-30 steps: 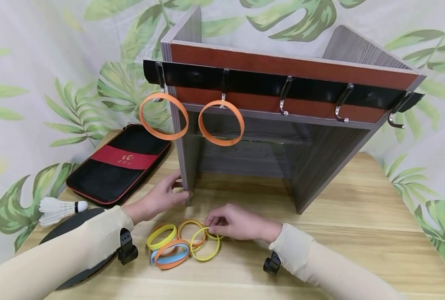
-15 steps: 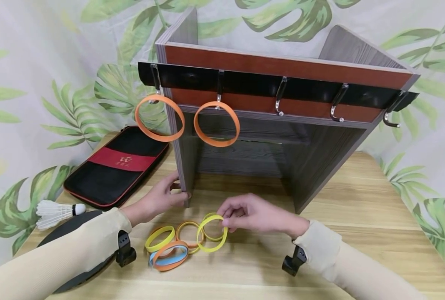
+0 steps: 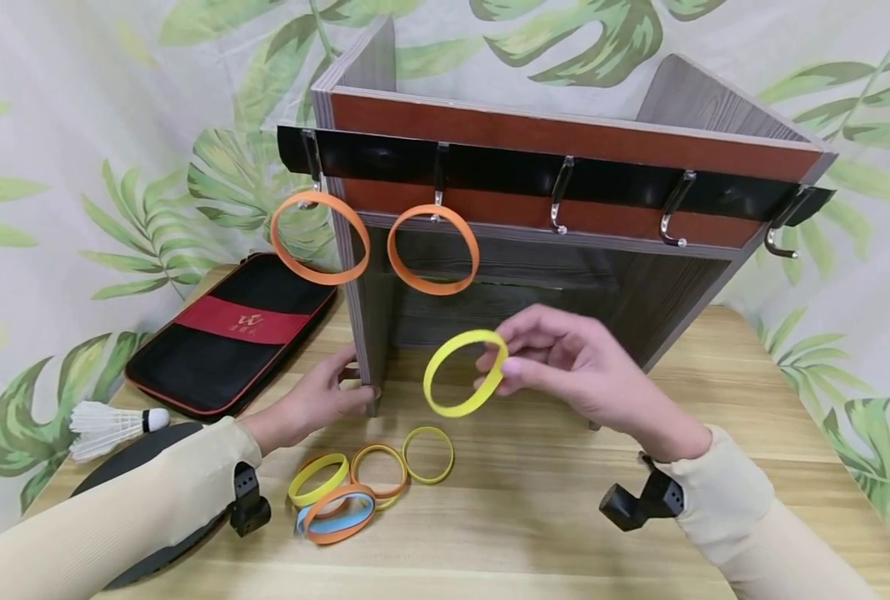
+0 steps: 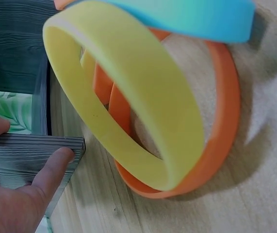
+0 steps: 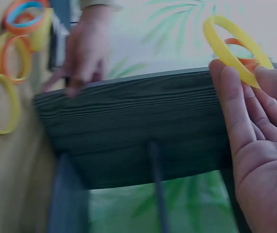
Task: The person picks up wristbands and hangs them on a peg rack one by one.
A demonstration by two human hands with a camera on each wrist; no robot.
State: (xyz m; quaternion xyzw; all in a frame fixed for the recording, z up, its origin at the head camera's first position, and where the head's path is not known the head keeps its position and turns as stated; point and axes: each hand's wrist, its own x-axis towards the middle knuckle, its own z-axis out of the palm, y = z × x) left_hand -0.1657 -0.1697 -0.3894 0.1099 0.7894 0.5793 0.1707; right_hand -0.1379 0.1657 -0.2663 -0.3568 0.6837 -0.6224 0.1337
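My right hand (image 3: 580,367) pinches a yellow silicone wristband (image 3: 445,402) between thumb and fingers, raised above the table in front of the wooden shelf. In the right wrist view the same yellow wristband (image 5: 220,46) stands at the fingertips. My left hand (image 3: 317,404) grips the lower front edge of the shelf's left side panel (image 3: 366,333), thumb on one face and fingers on the other. Two orange wristbands, a left one (image 3: 278,250) and a right one (image 3: 433,288), hang from the two leftmost hooks of the black hook rail (image 3: 505,162). Three hooks farther right hold nothing.
Several yellow, orange and blue wristbands lie on the table, among them a yellow one (image 3: 428,482) and a blue one (image 3: 332,525). On the left are a black-and-red case (image 3: 220,367), a shuttlecock (image 3: 107,425) and a dark rounded object (image 3: 133,454) partly under the left sleeve.
My right hand has lifted the yellow wristband off the pile and carried it up and to the right. My left hand has stayed on the side panel.
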